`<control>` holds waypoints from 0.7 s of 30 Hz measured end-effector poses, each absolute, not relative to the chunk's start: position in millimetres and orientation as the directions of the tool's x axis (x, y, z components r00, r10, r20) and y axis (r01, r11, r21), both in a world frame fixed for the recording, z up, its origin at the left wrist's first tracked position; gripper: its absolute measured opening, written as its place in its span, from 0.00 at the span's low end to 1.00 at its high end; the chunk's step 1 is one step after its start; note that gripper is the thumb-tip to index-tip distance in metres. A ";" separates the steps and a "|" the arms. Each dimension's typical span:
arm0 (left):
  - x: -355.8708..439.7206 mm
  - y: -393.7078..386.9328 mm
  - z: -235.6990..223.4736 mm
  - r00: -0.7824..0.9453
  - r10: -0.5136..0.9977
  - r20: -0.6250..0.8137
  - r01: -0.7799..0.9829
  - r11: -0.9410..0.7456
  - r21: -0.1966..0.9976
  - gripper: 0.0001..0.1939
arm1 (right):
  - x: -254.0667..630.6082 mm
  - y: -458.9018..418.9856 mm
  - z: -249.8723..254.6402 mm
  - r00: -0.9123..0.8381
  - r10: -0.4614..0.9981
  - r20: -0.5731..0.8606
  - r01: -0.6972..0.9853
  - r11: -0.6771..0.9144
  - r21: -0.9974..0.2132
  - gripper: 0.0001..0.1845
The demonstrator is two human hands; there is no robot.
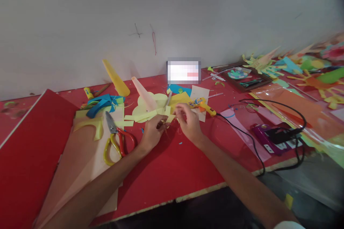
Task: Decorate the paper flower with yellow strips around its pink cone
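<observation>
Between my two hands is a short pale yellow paper strip [170, 118]. The fingers of my left hand [153, 133] pinch its left end. My right hand [189, 124] is closed, its curled fingertips at the strip's right end. Just beyond them lies a pale yellow flower-shaped paper [160, 99], with a pale pink paper cone [143, 94] on it. More yellow strips [145, 116] lie across its front edge. A yellow glue gun [207, 108] rests to the right of my right hand. Scissors with red and yellow handles [115, 134] lie left of my left hand.
A yellow cone [117, 79] stands near the wall, by blue paper scraps [106, 103]. A black cable [242, 132] runs right past a purple box [264, 139]. Farther right are a dark tray [245, 85] and orange paper [298, 103]. A red board [34, 143] stands left.
</observation>
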State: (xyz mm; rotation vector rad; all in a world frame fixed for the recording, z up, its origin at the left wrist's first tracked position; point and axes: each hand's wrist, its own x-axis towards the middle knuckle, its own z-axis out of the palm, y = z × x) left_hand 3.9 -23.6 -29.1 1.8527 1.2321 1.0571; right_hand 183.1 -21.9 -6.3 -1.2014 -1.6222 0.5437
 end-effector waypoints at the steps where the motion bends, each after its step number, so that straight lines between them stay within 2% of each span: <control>1: 3.3 -22.6 -29.1 0.253 0.925 0.285 0.409 -0.369 0.835 0.03 | 191.1 -17.0 -2.7 0.026 0.889 0.457 0.535 0.374 -0.758 0.17; 3: 2.0 -21.4 -29.1 0.304 0.894 0.329 0.411 -0.435 0.801 0.06 | 211.9 -5.5 4.7 0.043 0.893 0.449 0.765 0.259 -0.590 0.20; 5: 1.0 -21.0 -29.3 0.307 0.888 0.343 0.428 -0.451 0.783 0.07 | 234.5 3.6 9.6 0.020 0.901 0.434 0.940 0.131 -0.314 0.23; 7: 0.1 -21.2 -30.2 0.253 0.907 0.337 0.479 -0.420 0.771 0.07 | 253.3 6.3 9.0 0.019 0.922 0.386 0.996 0.016 -0.086 0.28; 9: -0.6 -21.5 -31.3 0.191 0.926 0.327 0.528 -0.378 0.761 0.07 | 264.9 2.0 2.8 0.063 0.945 0.321 0.997 -0.074 0.022 0.32; 11: -1.3 -21.7 -32.1 0.173 0.933 0.316 0.548 -0.357 0.757 0.07 | 269.7 -5.9 -6.2 0.102 0.959 0.265 0.991 -0.122 0.060 0.32; 15: -3.2 -22.3 -29.9 0.181 0.942 0.283 0.530 -0.336 0.779 0.09 | 269.9 -16.3 -19.6 0.101 0.969 0.225 0.992 -0.116 0.054 0.30; 21: -7.0 -33.4 -20.6 0.232 0.944 0.236 0.421 -0.316 0.850 0.12 | 280.4 -4.2 -28.8 0.144 0.955 0.260 0.989 -0.135 -0.054 0.20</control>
